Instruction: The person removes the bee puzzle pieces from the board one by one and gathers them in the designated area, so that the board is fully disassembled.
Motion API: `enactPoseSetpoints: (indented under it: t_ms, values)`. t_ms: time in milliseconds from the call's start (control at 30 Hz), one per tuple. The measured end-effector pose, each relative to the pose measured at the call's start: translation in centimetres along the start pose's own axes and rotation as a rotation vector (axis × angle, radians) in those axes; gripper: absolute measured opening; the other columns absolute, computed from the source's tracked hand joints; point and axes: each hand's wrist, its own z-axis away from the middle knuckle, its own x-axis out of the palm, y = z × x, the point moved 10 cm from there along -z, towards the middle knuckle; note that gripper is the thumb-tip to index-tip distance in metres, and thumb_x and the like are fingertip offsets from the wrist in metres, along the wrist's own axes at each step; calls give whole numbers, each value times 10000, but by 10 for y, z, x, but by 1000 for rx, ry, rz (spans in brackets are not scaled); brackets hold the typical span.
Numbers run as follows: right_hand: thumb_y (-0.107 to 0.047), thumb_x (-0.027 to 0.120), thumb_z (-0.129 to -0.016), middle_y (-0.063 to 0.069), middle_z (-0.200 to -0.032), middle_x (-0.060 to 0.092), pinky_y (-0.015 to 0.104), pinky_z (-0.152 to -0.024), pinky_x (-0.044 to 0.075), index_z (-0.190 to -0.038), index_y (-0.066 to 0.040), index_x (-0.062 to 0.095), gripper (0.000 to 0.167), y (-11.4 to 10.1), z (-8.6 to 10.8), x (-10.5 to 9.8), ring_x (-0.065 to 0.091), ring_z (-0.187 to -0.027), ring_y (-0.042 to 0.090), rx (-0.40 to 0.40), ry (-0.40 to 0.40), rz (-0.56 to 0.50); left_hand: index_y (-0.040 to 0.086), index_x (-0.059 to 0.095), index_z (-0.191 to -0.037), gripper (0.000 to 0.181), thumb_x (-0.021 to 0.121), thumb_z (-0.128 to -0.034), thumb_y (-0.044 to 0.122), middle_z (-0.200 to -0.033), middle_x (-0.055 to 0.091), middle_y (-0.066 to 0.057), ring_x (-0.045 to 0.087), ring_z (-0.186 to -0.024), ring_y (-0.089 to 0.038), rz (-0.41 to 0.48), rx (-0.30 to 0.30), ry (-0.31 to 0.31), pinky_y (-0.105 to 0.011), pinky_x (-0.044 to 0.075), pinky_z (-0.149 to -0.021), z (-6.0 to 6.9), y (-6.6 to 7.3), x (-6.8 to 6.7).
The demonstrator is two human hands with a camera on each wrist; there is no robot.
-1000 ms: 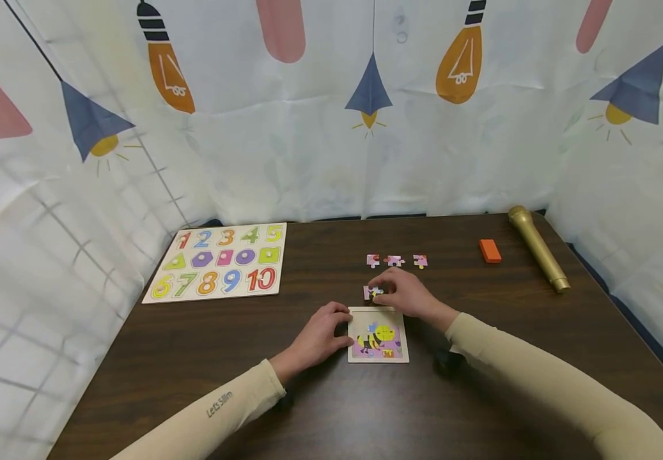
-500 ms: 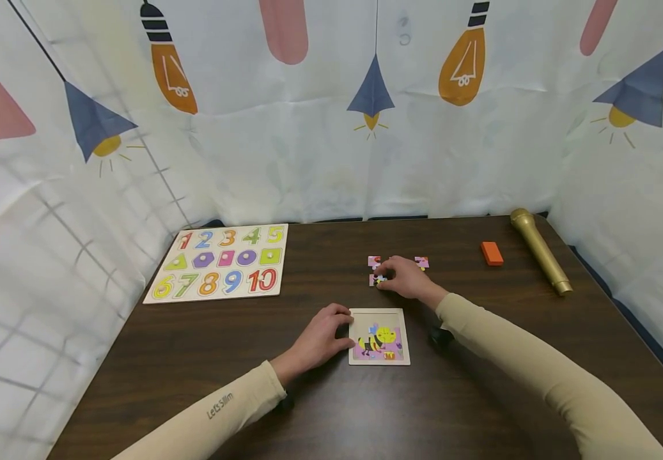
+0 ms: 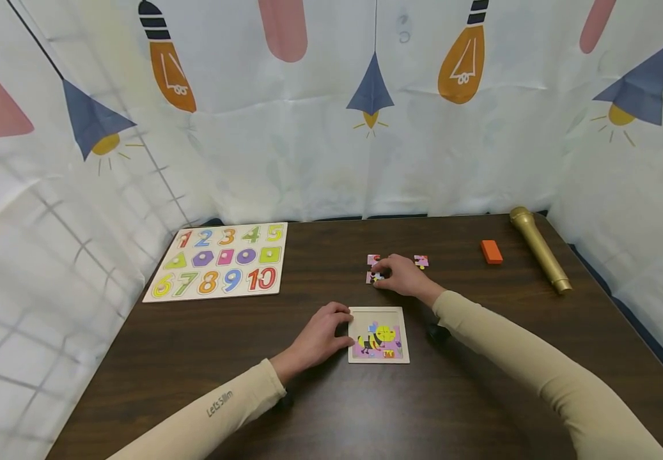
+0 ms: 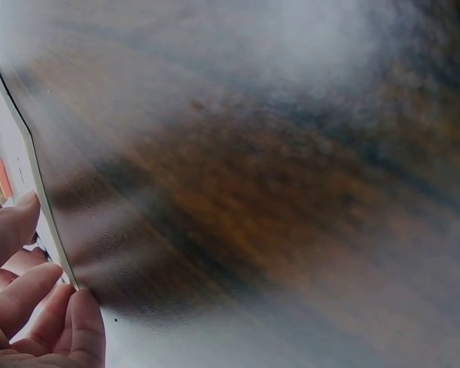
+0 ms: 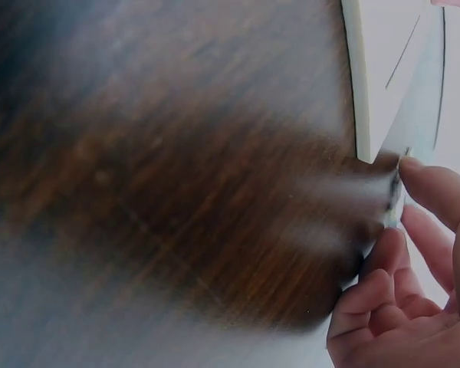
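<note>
My left hand (image 3: 321,333) holds the left edge of a small square wooden puzzle tray (image 3: 378,309), thumb near the lower corner and fingers near the upper one. A partly filled bee picture (image 3: 377,342) lies in it, with bare wood along the top and left. Farther back, my right hand (image 3: 405,277) pinches a pink puzzle piece (image 3: 372,278) between thumb and fingers, close to the tabletop. The right wrist view catches that piece (image 5: 399,205) edge-on at the fingertips. Just beyond lie two loose pieces, a left one (image 3: 373,259) and a right one (image 3: 421,261).
A wooden number board (image 3: 216,263) with knobbed shapes lies at the back left. On the right are an orange block (image 3: 491,252) and a gold microphone-shaped object (image 3: 539,250). A patterned white cloth (image 3: 308,160) hangs behind the dark table (image 3: 193,358).
My right hand has moved away from the tray toward the loose pieces, shifting the pinched piece back; it now hides the middle loose piece. The left hand stays on the tray.
</note>
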Motion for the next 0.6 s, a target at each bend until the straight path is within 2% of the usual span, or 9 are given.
enactPoseSetpoints:
  t_ms: [200,600]
  values:
    - [-211,716,-902,88,-1120,608,429,-937,459,-1199,-79,681,327,2,-1,1,549,-1004,236,-12,-5,5,-16,666,-1186,392,768,-852,163,-1227,563,-132,529,-1117,-289,-8,3,-3,-457,434,-995,-1,0,0]
    - [-199,703,-914,71,-1102,610,420,-930,461,-1181,-89,691,288,3,0,1,550,-977,217,-14,7,7,-11,663,-1196,401,769,-852,167,-1234,560,-129,525,-1119,-283,-3,-16,-15,-457,437,-993,-1,-3,2]
